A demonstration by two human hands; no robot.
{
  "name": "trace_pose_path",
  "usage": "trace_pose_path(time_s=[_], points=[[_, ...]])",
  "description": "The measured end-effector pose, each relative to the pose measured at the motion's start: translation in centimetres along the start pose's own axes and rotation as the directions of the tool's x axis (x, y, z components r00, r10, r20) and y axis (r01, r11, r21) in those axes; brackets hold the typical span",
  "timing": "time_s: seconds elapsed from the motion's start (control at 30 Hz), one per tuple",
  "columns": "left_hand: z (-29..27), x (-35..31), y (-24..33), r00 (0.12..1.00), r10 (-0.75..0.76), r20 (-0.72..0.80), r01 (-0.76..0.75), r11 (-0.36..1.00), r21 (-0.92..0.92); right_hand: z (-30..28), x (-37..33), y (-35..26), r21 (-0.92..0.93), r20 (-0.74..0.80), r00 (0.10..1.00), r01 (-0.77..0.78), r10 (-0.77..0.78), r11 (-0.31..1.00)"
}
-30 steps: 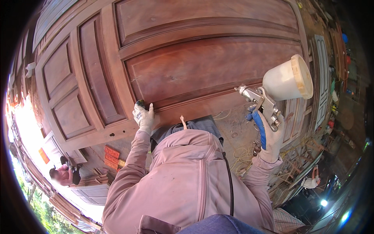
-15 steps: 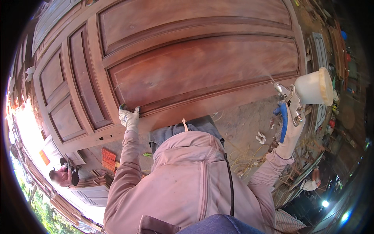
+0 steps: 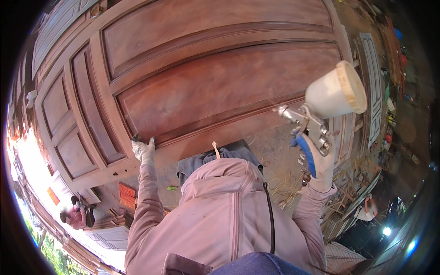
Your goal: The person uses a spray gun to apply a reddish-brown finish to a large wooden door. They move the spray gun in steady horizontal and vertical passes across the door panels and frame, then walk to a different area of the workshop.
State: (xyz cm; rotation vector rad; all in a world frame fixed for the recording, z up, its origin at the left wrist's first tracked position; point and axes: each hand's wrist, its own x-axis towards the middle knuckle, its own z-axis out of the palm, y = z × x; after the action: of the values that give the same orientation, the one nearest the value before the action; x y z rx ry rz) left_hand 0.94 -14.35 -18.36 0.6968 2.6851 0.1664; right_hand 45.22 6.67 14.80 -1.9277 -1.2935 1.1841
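A reddish-brown panelled wooden door (image 3: 195,149) lies in front of me. My left hand (image 3: 144,150), in a white glove with dark fingertips, rests on its near rail at the left end of the long panel. The thumb and a finger are spread apart there; the other fingers are hard to make out. My right hand (image 3: 316,158), in a white and blue glove, is wrapped round the handle of a metal spray gun (image 3: 305,121). A whitish paint cup (image 3: 330,94) sits tilted on the gun. Its nozzle points left, above the door's near moulding.
Yellowish hoses (image 3: 284,181) lie on the floor to the right of my legs. Reddish blocks (image 3: 127,195) are at the left, below the door. Grey panelled doors (image 3: 370,87) stand at the far right. Other people (image 3: 75,214) are at the lower left and lower right.
My right hand has moved the spray gun left along the near side of the door. The mist seen at the nozzle earlier no longer shows clearly. My left hand stays on the rail.
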Motion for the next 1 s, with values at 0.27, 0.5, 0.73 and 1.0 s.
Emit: trace_pose_path(time_s=[0.27,0.5,0.73,1.0], points=[[-0.3,-0.8,0.8,0.999,0.01,-0.03,-0.011,0.999,-0.048,0.1,2.6,-1.9,-0.091,-0.038,0.998,-0.055,0.052,0.994],[0.7,-0.6,-0.3,0.999,0.006,-0.051,-0.009,0.998,-0.067,-3.2,5.3,-2.4,-0.062,-0.143,0.989,0.012,-0.021,0.998],[0.4,-3.2,3.8,0.979,-0.139,-0.146,0.158,0.979,0.125,-7.9,10.2,-0.4,-0.098,-0.19,0.98,0.047,-0.065,0.994],[5.4,-11.5,19.9,0.957,0.099,-0.274,-0.062,0.988,0.142,-13.1,14.2,2.7,-0.149,-0.314,0.897,0.276,-0.31,0.949]])
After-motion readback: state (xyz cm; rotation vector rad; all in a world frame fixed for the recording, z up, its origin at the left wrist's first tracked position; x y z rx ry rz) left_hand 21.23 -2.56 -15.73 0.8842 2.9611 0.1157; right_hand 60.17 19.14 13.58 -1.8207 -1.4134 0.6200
